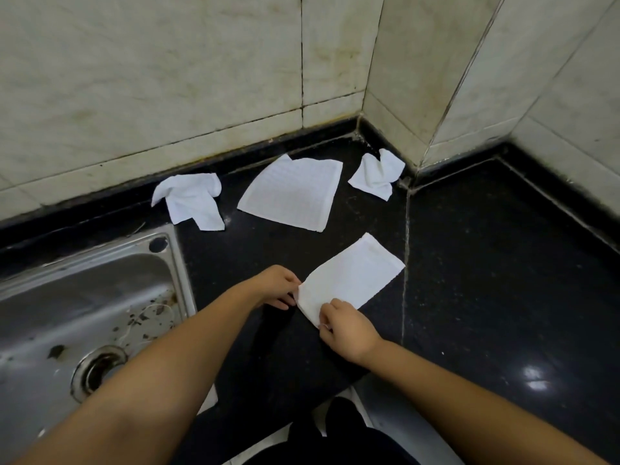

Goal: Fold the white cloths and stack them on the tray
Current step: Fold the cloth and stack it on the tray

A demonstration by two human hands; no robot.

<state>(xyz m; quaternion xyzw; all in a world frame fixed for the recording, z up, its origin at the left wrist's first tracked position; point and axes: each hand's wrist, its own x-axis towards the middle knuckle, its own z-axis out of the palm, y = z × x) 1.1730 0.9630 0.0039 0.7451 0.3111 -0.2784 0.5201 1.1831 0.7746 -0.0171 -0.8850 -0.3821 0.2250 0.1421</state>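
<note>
A white cloth folded into a long rectangle (pixel 352 276) lies on the black counter in front of me. My left hand (pixel 278 286) pinches its near left corner. My right hand (pixel 345 328) pinches its near edge, fingers curled onto the fabric. Farther back a flat, spread cloth (pixel 293 193) lies near the wall. A crumpled cloth (pixel 193 199) sits to its left and another crumpled one (pixel 377 174) rests in the corner at the right. No tray is clearly visible.
A steel sink (pixel 84 297) with debris and a drain fills the left side. Tiled walls (pixel 201 78) close off the back and right of the counter (pixel 486 263). A pale edge (pixel 385 421) shows below my arms.
</note>
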